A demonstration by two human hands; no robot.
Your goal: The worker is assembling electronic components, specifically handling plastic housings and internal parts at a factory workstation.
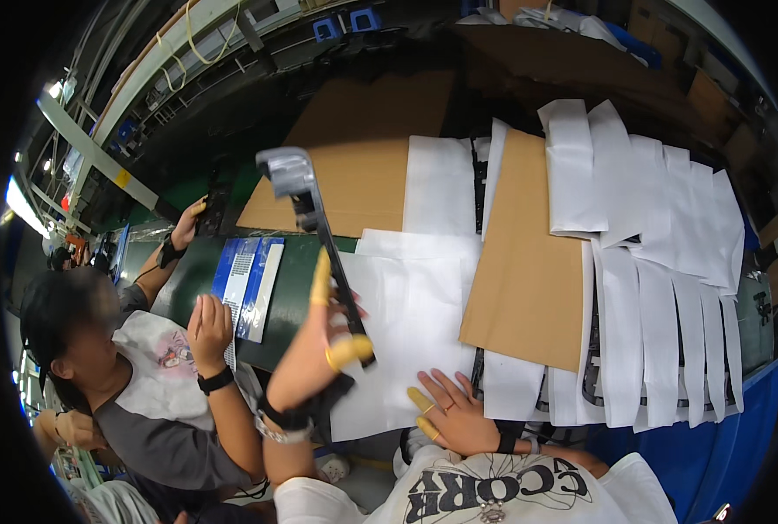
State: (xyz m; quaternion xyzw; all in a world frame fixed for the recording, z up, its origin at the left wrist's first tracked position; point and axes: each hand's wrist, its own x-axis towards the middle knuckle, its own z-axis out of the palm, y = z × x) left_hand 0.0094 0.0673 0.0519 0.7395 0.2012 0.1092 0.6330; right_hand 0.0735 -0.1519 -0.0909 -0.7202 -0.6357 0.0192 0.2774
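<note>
My left hand [310, 349], with yellow finger cots on, is raised and wrapped round a long black plastic strip-like part [326, 229]. The part stands tilted, its wider grey end up and its lower end near my wrist. My right hand [459, 417], also wearing yellow finger cots, lies flat with fingers spread on the near edge of a white foam sheet [406, 314]. Just right of that hand, a brown cardboard sheet [529, 262] lies over more white sheets.
At right, many overlapping white foam sheets [620, 323] cover black parts. A large cardboard sheet [363, 148] lies farther back. On the left a co-worker [171, 367] sits close, one hand on a dark part [219, 208]. A blue-and-white printed sheet [247, 284] lies on the green table [184, 293].
</note>
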